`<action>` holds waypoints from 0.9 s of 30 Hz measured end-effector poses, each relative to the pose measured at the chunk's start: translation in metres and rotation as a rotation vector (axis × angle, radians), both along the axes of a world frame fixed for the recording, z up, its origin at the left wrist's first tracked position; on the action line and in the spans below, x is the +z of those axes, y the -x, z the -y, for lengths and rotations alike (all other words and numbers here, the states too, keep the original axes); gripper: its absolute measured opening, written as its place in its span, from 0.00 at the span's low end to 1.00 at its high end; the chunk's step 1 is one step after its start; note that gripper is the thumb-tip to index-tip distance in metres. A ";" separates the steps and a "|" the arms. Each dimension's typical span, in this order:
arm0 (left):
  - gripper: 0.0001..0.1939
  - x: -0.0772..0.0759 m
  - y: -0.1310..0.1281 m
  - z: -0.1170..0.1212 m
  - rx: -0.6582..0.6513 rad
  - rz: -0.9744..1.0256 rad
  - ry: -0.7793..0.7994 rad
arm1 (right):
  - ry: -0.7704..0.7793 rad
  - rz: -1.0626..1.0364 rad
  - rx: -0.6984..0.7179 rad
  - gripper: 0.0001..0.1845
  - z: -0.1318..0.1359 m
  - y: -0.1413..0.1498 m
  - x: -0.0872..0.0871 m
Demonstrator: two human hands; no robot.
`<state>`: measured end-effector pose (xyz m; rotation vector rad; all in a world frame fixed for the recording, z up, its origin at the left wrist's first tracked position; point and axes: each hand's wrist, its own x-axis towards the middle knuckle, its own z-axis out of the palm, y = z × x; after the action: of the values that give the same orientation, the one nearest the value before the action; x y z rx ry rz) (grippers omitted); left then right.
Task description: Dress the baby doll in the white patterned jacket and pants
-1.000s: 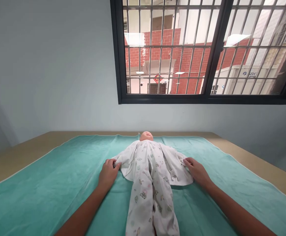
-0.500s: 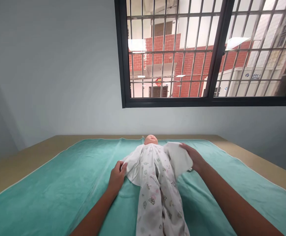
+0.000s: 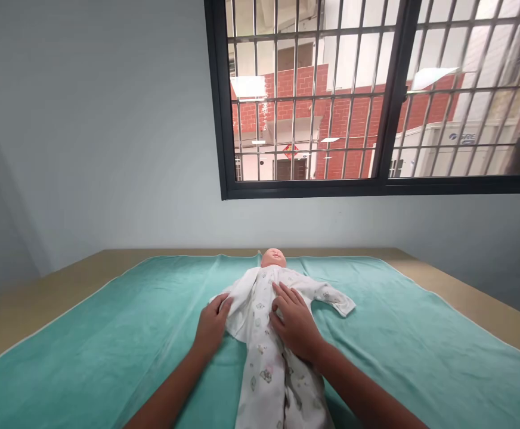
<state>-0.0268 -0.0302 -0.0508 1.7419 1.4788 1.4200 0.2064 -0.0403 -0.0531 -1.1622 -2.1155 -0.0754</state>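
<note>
Left hand (image 3: 211, 326) pinches the white garment (image 3: 260, 357) — thumb to fingers; right hand (image 3: 293, 322) lies across its front, half-curled (grip unclear).

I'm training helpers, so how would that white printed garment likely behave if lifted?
The garment is probably floppy, given its soft creases. It may feel heavier than cloth alone, since a doll's head protrudes from it.

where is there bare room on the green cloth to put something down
On the left, cloth between the left hand and its left edge. On the right, cloth between the spread sleeve, right forearm and right edge. Crowded: the middle, with the doll, clothes and right hand.
</note>
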 end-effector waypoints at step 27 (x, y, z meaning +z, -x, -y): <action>0.17 0.041 -0.107 -0.136 -0.087 0.009 0.175 | 0.451 -0.160 -0.419 0.19 -0.123 -0.015 0.048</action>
<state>0.0805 0.1055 -0.0100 1.6684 1.4567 1.2148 0.2216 0.0828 -0.0055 -1.8010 -1.7645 0.3082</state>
